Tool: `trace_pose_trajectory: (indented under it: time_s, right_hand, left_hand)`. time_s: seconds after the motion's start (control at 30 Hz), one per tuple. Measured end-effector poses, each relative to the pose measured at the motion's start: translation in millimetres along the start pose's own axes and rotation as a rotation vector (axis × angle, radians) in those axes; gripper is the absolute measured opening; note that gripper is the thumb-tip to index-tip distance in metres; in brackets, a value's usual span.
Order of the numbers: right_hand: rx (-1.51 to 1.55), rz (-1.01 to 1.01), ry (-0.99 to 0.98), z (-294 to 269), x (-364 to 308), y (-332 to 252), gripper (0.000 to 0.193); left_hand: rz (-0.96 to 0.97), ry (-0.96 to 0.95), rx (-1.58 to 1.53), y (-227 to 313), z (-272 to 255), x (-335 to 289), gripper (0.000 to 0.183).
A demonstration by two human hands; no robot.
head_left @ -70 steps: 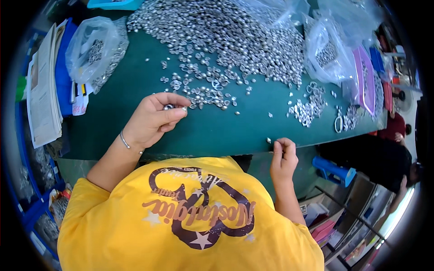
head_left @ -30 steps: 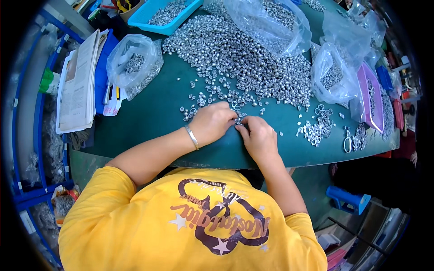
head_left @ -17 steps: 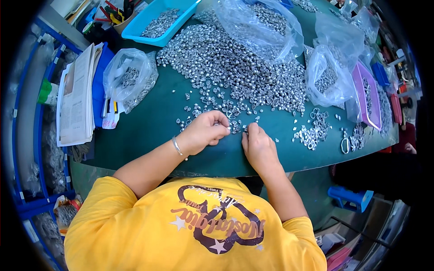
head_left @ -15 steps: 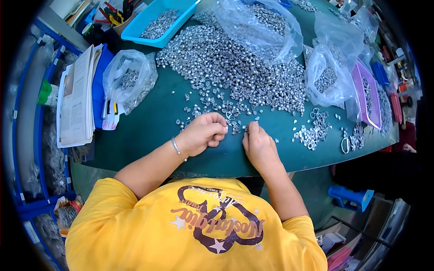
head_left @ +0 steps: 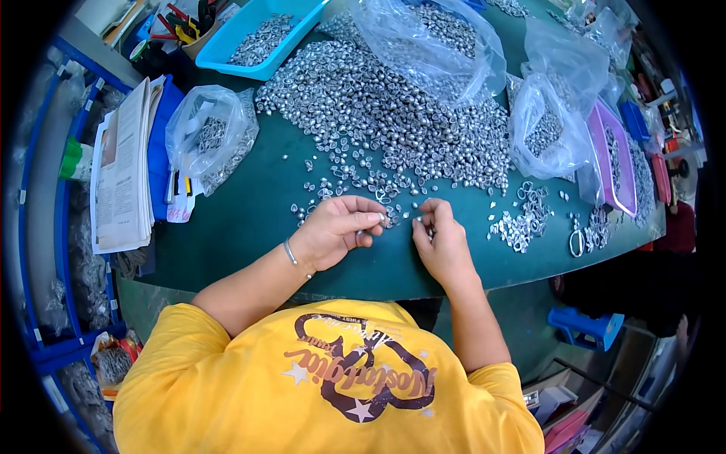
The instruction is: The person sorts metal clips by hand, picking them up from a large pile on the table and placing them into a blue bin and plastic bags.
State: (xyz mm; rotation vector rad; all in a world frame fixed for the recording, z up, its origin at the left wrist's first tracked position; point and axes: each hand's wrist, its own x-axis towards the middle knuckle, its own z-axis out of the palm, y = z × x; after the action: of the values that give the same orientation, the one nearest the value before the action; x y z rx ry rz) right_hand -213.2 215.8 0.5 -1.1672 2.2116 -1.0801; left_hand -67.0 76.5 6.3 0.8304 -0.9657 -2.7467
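Observation:
My left hand [head_left: 339,233] is closed in a pinch above the near part of the table, with a small silvery metal piece [head_left: 384,219] at its thumb and forefinger tips. My right hand [head_left: 442,240] is curled a short way to the right. Something small and shiny shows at its fingers, too small to name. Just beyond both hands, loose small metal pieces [head_left: 355,170] lie scattered at the near edge of a large pile of silvery drop-shaped metal pieces [head_left: 408,113].
A blue basket [head_left: 265,72] of metal parts stands at the far left, near a clear plastic bag [head_left: 227,163]. Another clear bag [head_left: 556,155] and a purple tray [head_left: 628,204] are at the right. Flat open metal pieces [head_left: 522,227] lie in a small heap on the green table [head_left: 249,227].
My hands have shifted slightly. The right hand has turned and its fingers have loosened a little, while the left still pinches near the scattered pieces.

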Motion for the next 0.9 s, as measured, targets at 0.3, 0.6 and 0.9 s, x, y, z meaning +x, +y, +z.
trace_pose_trajectory:
  time_s: [0.3,0.6,0.9]
  right_hand:
    - [0.401,-0.145,0.151,9,-9,3,0.009]
    - [-0.046,-0.258,0.095,12,4,-2,0.007]
    - [0.486,0.028,-0.082,8,4,-4,0.009]
  left_hand:
    - [-0.082,-0.103,-0.212,-14,-5,0,0.012]
    - [0.016,-0.078,-0.309,-1,-20,1,0.016]
    - [0.018,-0.037,-0.289,-2,-19,0,0.014]
